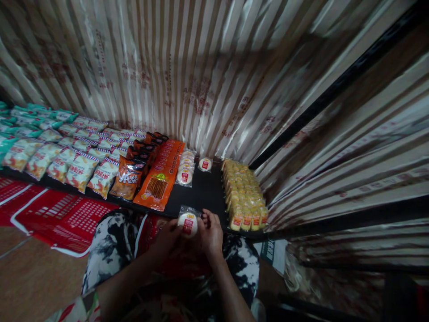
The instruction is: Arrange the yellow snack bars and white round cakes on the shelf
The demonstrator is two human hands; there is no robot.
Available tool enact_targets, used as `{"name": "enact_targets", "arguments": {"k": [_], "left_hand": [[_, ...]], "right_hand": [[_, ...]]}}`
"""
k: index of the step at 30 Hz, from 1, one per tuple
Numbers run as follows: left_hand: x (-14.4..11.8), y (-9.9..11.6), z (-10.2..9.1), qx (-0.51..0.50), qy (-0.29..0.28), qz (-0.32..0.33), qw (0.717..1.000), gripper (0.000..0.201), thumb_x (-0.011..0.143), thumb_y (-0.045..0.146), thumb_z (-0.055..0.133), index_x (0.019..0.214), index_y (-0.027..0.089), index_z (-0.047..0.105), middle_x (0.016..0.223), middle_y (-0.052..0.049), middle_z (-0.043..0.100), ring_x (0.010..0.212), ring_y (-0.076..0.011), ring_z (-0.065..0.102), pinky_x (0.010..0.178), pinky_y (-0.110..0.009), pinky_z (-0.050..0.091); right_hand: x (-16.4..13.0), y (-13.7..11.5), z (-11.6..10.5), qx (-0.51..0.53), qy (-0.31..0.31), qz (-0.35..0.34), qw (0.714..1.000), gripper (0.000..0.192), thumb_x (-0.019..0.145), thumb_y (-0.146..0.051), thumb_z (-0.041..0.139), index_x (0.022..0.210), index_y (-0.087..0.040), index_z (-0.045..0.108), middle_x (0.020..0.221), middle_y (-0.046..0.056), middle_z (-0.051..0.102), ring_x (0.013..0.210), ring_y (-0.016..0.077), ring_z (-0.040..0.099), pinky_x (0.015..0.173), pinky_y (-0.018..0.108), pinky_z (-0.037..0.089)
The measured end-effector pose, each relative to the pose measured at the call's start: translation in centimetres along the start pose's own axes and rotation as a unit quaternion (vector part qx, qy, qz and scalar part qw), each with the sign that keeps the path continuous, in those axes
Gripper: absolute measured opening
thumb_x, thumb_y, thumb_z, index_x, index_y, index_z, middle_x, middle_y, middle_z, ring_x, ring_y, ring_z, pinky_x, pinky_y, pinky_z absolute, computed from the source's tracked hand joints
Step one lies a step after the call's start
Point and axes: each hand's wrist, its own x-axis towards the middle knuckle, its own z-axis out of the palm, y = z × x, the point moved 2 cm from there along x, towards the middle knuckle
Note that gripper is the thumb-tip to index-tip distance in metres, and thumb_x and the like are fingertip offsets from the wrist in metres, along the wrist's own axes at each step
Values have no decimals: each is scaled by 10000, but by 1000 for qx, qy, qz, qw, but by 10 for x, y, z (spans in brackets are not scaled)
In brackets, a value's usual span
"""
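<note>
Fingers (pixel 205 220) of both hands are closed around a round white bun (pixel 187 223) in clear wrap, held just at the near edge of the dark shelf (pixel 204 192).

The bun is gripped between the left hand (pixel 167 239) and right hand (pixel 212 233), its red label facing up. Similar wrapped buns (pixel 185 169) are lined up beyond; glossy orange packets (pixel 160 181) and a block of small yellow packs (pixel 244 194) are laid beside them.

Two hands (pixel 187 235), one held bun packet (pixel 188 222) (others blur), two red baskets (pixel 60 214).
</note>
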Motion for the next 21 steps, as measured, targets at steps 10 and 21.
{"name": "enact_targets", "arguments": {"k": [10, 21], "left_hand": [[12, 23, 17, 55, 18, 68, 996, 368, 722, 395, 577, 993, 147, 607, 883, -48, 686, 821, -207, 616, 711, -282, 468], [55, 27, 28, 26, 40, 97, 994, 350, 636, 339, 603, 920, 142, 547, 866, -61, 667, 803, -204, 618, 725, -297, 472]], "right_hand": [[7, 34, 14, 221, -70, 163, 959, 517, 709, -499, 574, 1108, -172, 537, 843, 59, 662, 743, 187, 619, 681, 286, 497], [32, 37, 12, 308, -67, 158, 936, 407, 654, -467, 648, 944, -189, 589, 854, 58, 678, 778, 189, 628, 734, 297, 501]]}}
